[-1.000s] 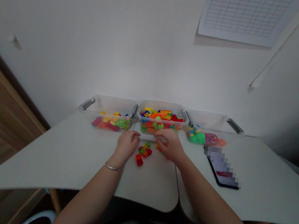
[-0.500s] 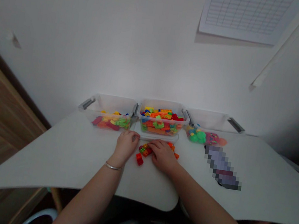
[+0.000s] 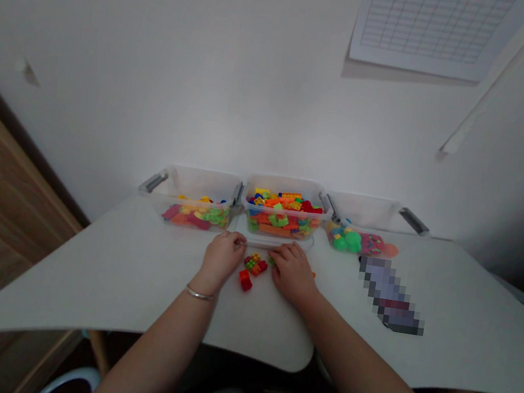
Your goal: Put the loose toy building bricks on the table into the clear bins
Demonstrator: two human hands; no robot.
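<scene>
My left hand (image 3: 223, 257), with a bracelet at the wrist, rests on the white table with its fingers curled closed; whatever they hold is hidden. Just right of it lies a small cluster of red, green and yellow toy building bricks (image 3: 256, 264). A red building brick (image 3: 245, 280) sits nearer to me, apart from that cluster. Over more bricks is my right hand (image 3: 293, 272), its fingers bent down with a green building brick (image 3: 271, 260) at their tips. An orange brick (image 3: 314, 274) peeks out past this hand, which covers the rest.
Behind the hands stand clear bins of bricks, one at left (image 3: 195, 216) and one in the middle (image 3: 280, 222). The right bin (image 3: 366, 245) holds green balls and other toys. A blurred phone-like object (image 3: 390, 294) lies right. A box lid (image 3: 259, 245) lies before the middle bin.
My right hand has moved slightly right, off the small brick cluster, uncovering it. A green brick now shows at its fingertips, and most orange bricks are hidden. My left hand stays nearly still.
</scene>
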